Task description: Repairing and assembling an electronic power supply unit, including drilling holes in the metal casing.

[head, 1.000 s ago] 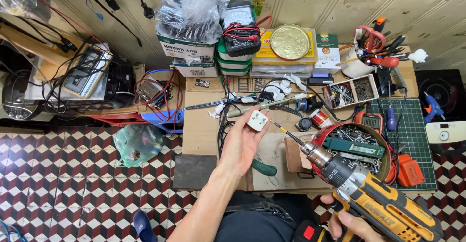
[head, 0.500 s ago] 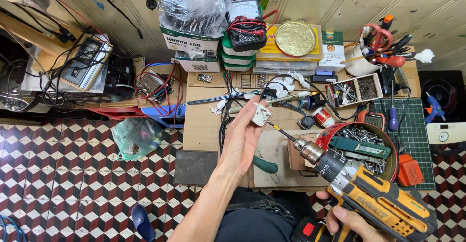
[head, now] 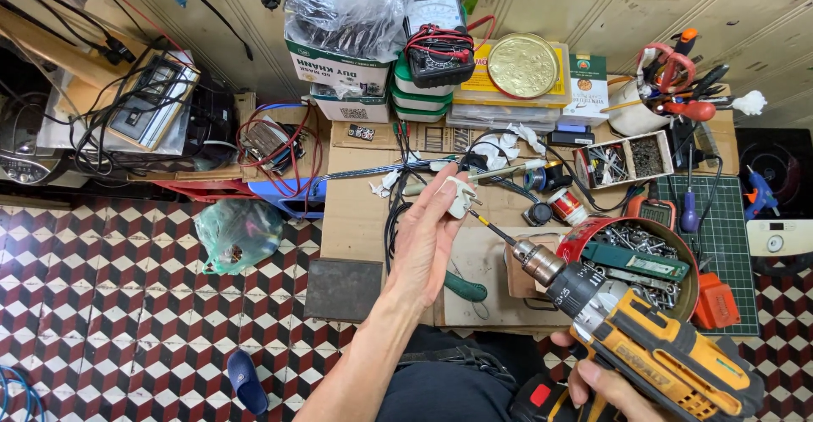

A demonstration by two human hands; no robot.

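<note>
Looking down, I see my right hand at five o'clock, fingers wrapped tight round the grip of a yellow and black cordless drill; its bit runs up toward eleven o'clock and its tip meets the white plug. My left hand, reaching up from six o'clock, pinches that plug between thumb and fingertips just above the middle of the view, the other fingers loosely curled. Under both hands lies flattened brown cardboard over a red, white and black checked floor. At three o'clock, just beside the drill's chuck, sits a round red tin full of screws and a green strip; beyond it lies a green cutting mat. At nine o'clock a knotted green plastic bag rests on the floor. Farther off, near twelve o'clock, a white carton with a green band and dark lettering carries a crumpled clear bag; just to its right stand stacked green-lidded tubs topped by a black meter with red leads. Right of those, a round gold lid lies on a yellow flat box, beside a small upright green and white carton. At two o'clock a white cup holds red-handled tools.
</note>
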